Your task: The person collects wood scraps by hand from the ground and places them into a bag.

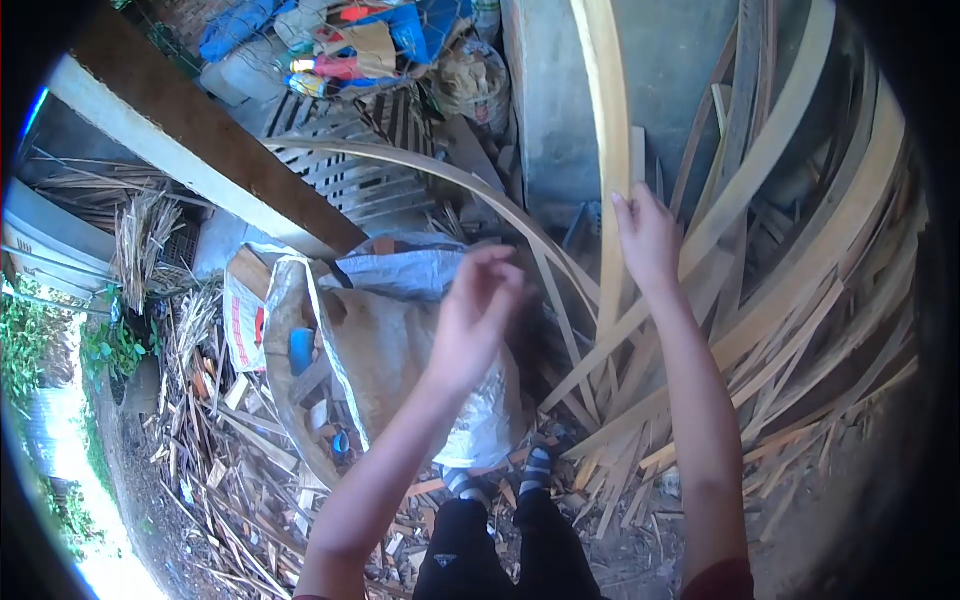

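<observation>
My right hand (650, 240) is closed on the edge of a long pale wood strip (612, 130), which stands upright among other strips. My left hand (480, 305) is raised over a large open sack (385, 335), its fingers curled and apart, slightly blurred, with nothing visible in them. The sack holds wood scraps and a blue piece (301, 350). A thin curved strip (430, 165) arches behind my left hand toward the upright strips.
Many long strips (800, 310) lean against the wall (560, 100) and fan out to the right. Wood scraps (240, 440) cover the ground. A thick post (200, 130) slants across the upper left. Bagged rubbish (350, 50) is at the back.
</observation>
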Action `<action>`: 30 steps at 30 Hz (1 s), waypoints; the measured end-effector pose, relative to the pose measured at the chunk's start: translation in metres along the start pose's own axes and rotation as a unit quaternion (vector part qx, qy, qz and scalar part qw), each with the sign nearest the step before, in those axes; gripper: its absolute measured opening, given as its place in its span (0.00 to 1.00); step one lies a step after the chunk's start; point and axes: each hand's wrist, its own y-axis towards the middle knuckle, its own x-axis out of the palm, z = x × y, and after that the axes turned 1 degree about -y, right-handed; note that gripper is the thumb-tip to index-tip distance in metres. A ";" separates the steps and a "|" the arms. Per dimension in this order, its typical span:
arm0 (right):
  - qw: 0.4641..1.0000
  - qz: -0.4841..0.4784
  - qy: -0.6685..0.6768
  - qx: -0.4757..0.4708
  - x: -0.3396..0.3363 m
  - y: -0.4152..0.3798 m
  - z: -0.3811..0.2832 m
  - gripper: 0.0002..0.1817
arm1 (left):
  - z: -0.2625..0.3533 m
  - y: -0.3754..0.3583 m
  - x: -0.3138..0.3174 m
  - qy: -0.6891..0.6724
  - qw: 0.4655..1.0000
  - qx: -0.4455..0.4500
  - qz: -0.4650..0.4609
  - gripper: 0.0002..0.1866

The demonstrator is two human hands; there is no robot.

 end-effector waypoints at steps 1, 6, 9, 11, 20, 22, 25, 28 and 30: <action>1.000 0.000 0.017 -0.008 0.002 -0.004 -0.001 0.16 | 0.007 0.001 0.001 -0.001 1.000 -0.012 0.016 0.19; 0.998 -0.026 0.020 -0.060 0.017 -0.037 -0.026 0.10 | 0.013 0.020 -0.001 0.088 0.991 0.084 0.049 0.25; 0.994 -0.052 0.042 -0.085 0.022 -0.056 -0.051 0.09 | 0.038 0.031 0.006 0.083 0.989 0.095 0.076 0.36; 0.991 -0.046 0.059 -0.109 0.029 -0.066 -0.058 0.11 | 0.044 0.041 0.006 0.063 0.987 0.118 0.093 0.48; 0.990 -0.059 0.059 -0.112 0.034 -0.079 -0.064 0.13 | 0.058 0.068 0.009 0.051 0.975 0.158 0.147 0.24; 0.986 -0.110 0.102 -0.072 0.021 -0.074 -0.062 0.15 | 0.055 0.074 0.005 0.043 0.977 0.163 0.130 0.23; 0.977 -0.109 0.167 -0.077 0.027 -0.071 -0.053 0.22 | 0.052 0.075 0.002 0.023 0.980 0.167 0.110 0.21; 0.954 -0.183 0.230 -0.050 0.028 -0.064 -0.043 0.32 | 0.056 0.075 0.003 0.016 0.982 0.165 0.090 0.19; 0.932 -0.233 0.276 -0.021 0.017 -0.059 -0.047 0.32 | 0.057 0.074 0.003 0.024 0.984 0.161 0.073 0.18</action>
